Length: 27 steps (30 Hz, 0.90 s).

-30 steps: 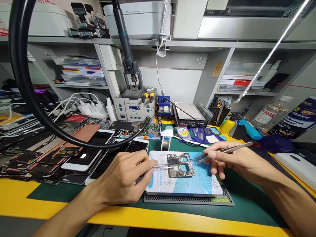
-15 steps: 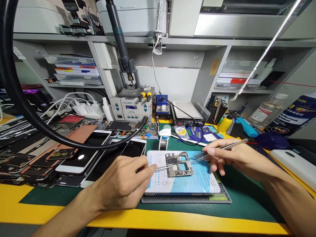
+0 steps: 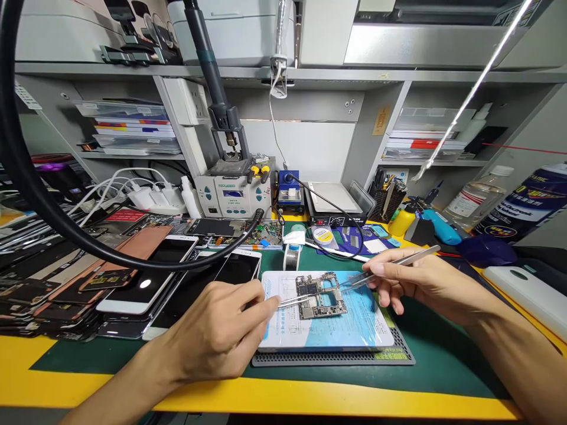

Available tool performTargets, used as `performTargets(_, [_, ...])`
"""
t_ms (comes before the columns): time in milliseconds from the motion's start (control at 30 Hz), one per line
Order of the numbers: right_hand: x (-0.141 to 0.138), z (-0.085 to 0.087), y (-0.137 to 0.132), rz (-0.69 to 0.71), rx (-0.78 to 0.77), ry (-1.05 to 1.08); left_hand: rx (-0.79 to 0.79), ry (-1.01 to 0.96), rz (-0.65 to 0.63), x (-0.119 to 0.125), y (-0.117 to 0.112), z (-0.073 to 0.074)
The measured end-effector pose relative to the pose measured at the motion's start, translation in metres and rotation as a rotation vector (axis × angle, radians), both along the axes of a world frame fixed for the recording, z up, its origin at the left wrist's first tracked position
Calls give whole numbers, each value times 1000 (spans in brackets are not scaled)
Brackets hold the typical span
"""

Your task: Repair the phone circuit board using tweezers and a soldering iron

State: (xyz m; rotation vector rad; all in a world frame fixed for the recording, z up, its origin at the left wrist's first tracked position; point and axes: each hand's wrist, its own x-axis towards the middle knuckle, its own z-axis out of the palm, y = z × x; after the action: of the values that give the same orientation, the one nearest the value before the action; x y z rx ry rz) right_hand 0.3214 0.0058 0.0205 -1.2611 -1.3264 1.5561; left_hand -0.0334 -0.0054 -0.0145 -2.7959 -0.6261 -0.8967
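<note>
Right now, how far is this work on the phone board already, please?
Done, it seems: the phone logic board lies bare on the blue printed pad. In hand: the left hand holds steel tweezers to the board's left side, and the right hand holds second tweezers with tips at its right side. Remaining: phones lie piled at left; how much remains on the board, I cannot tell.

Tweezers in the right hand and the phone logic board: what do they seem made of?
The tweezers look like stainless steel: slim arms, soft grey sheen. The phone logic board seems fibreglass under metal shields, going by its dull silvery glint; the plating cannot be told.
</note>
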Motion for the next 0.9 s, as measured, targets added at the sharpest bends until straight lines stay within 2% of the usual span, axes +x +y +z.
performTargets(167, [-4, 3, 0, -20, -33, 41, -2, -54, 22, 1, 1, 0])
performTargets(333, [-4, -1, 2, -3, -25, 37, -81, -117, 115, -1, 3, 2])
performTargets(500, [-6, -2, 1, 2, -18, 45, -266, -175, 209, -5, 9, -3])
performTargets(600, [-5, -2, 1, 34, 1, 56, -468, -255, 265, -6, 12, -3])
performTargets(667, [-5, -2, 0, 50, 20, 68, -652, -310, 293, -4, 10, 2])
performTargets(733, [-6, -3, 0, 64, 27, 65, -784, -302, 310, 4, 7, 14])
performTargets(800, [-8, -4, 1, 73, 30, 51, -803, -198, 316, 17, 2, 29])
performTargets(900, [-9, -5, 1, 81, 46, 42, -690, -7, 312, 38, 0, 48])
